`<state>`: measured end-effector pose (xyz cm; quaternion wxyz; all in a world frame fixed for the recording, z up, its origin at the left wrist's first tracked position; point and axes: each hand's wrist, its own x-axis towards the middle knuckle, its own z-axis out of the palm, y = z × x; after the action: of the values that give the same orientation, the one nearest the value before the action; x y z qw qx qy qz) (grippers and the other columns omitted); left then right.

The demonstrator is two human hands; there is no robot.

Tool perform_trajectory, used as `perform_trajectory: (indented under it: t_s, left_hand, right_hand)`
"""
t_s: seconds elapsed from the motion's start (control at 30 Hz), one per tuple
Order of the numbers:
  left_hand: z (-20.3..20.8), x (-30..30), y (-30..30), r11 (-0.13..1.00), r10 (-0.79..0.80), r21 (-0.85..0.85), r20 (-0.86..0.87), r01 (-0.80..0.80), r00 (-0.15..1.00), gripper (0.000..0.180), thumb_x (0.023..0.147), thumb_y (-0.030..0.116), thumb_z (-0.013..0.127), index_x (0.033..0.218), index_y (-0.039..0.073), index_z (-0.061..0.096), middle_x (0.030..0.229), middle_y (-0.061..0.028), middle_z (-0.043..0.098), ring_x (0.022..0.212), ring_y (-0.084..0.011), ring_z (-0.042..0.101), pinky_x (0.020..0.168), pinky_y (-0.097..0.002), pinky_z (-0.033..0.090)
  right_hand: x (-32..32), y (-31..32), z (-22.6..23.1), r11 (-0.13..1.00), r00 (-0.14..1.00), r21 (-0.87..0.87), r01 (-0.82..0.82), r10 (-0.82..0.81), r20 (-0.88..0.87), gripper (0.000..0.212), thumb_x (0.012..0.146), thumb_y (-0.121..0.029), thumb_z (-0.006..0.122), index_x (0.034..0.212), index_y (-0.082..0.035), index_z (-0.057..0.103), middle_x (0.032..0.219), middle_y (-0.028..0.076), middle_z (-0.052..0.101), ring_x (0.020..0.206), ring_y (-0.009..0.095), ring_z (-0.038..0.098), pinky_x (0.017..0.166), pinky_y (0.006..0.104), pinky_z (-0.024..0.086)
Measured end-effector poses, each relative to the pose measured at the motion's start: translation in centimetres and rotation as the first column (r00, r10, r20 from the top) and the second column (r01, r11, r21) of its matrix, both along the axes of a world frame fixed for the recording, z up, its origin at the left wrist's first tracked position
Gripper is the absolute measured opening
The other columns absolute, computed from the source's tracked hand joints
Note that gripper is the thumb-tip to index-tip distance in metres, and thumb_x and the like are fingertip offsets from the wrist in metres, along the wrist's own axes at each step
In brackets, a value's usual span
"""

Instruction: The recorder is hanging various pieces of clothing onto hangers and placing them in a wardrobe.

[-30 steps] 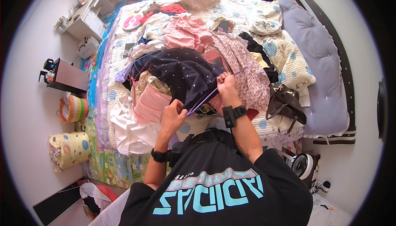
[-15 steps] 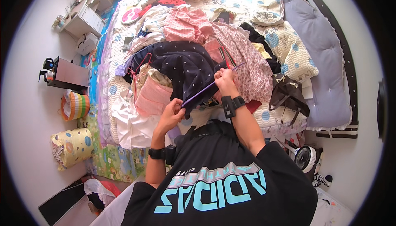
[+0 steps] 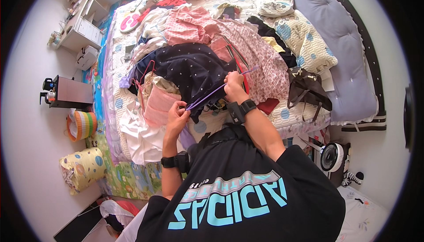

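A purple clothes hanger (image 3: 206, 97) slants across the front of the clothes pile, between my two hands. With fingers pinched, my left hand (image 3: 177, 114) has hold of its lower left end. Higher and to the right, my right hand (image 3: 235, 86) is closed around the hanger, whose other end sticks out beyond the fist. Under and behind the hanger lies a navy garment (image 3: 194, 63) with small white dots, its lower edge by my fingers. Whether my fingers also grip its cloth cannot be made out.
Around the navy garment are a folded pink garment (image 3: 162, 105), a white shirt (image 3: 140, 138), pink hangers (image 3: 140, 85) and a floral garment (image 3: 265, 60). A dark brown bag (image 3: 307, 94) lies at right on the quilted bed (image 3: 291, 122). A fan (image 3: 331, 157) stands beyond the bed's near right corner.
Both hands have shifted slightly left with the hanger still between them. The hanger is turned, so both its bars now show. The whole view has shifted a little.
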<state>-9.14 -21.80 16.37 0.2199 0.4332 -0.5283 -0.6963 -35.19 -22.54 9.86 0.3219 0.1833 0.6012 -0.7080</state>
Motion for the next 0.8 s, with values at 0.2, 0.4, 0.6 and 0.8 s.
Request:
perform_trajectory:
  t_s: [0.2, 0.4, 0.6, 0.8]
  left_hand:
    - [2.4, -1.2, 1.0, 0.838, -0.093, -0.462, 0.406, 0.292, 0.909, 0.022, 0.079, 0.002, 0.062, 0.099, 0.001, 0.054, 0.065, -0.0099, 0.060, 0.055, -0.0109, 0.054, 0.053, -0.0274, 0.043]
    - [3.2, -2.1, 1.8, 0.845, -0.240, -0.399, 0.313, 0.357, 0.919, 0.024, 0.079, 0.000, 0.060, 0.101, 0.002, 0.052, 0.064, -0.0019, 0.056, 0.054, -0.0044, 0.042, 0.049, -0.0228, 0.035]
    - [2.0, -2.0, 1.6, 0.904, -0.237, -0.304, 0.225, 0.299, 0.945, 0.025, 0.082, 0.001, 0.058, 0.105, 0.001, 0.049, 0.063, 0.0009, 0.053, 0.053, -0.0024, 0.041, 0.048, -0.0206, 0.031]
    - [0.7, -1.5, 1.9, 0.965, -0.174, -0.187, 0.058, 0.182, 0.983, 0.025, 0.083, 0.002, 0.057, 0.106, 0.002, 0.047, 0.057, 0.0047, 0.046, 0.052, -0.0014, 0.039, 0.047, -0.0198, 0.030]
  right_hand:
    - [-0.3, 1.3, -0.2, 0.935, 0.916, 0.093, -0.342, 0.354, -0.190, 0.023, 0.085, -0.013, 0.042, 0.075, 0.003, 0.056, 0.061, 0.010, 0.056, 0.048, 0.017, 0.053, 0.043, 0.0304, 0.040]
    - [-1.7, 2.0, -1.9, 0.939, 0.922, 0.096, -0.330, 0.343, -0.182, 0.017, 0.088, -0.012, 0.049, 0.075, -0.004, 0.054, 0.053, 0.003, 0.049, 0.041, 0.012, 0.045, 0.037, 0.0274, 0.031]
    - [-2.6, 2.4, -3.8, 0.975, 0.965, -0.040, -0.218, 0.210, -0.156, 0.025, 0.083, -0.009, 0.047, 0.061, 0.000, 0.055, 0.048, 0.007, 0.047, 0.036, 0.016, 0.044, 0.035, 0.0314, 0.029]
    - [-2.9, 2.4, -5.2, 0.969, 0.976, -0.116, -0.217, 0.212, -0.051, 0.011, 0.084, -0.007, 0.045, 0.079, -0.002, 0.053, 0.051, 0.005, 0.043, 0.039, 0.018, 0.042, 0.037, 0.0317, 0.029]
